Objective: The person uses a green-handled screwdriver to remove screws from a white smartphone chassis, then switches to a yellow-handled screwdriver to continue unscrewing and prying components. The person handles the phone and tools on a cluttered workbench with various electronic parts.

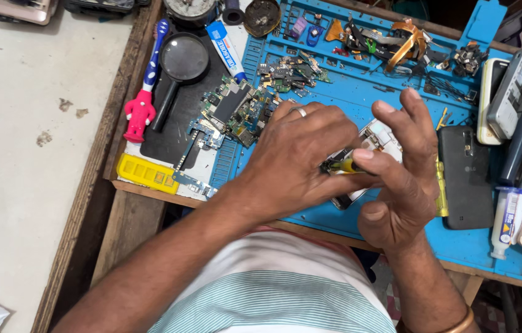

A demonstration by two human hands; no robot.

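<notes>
Blue mat strewn with circuit boards and loose parts — magnifier, pink-handled toothbrush, yellow tray to one side — black phone and glue tube to the other.

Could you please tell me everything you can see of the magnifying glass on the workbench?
The magnifying glass is black, with a round lens in a dark rim and a straight, slim handle running down and to the left. It looks like plastic. It lies flat on a dark mat at the bench's upper left, between a pink-handled toothbrush and a white tube. Neither hand touches it.
</notes>
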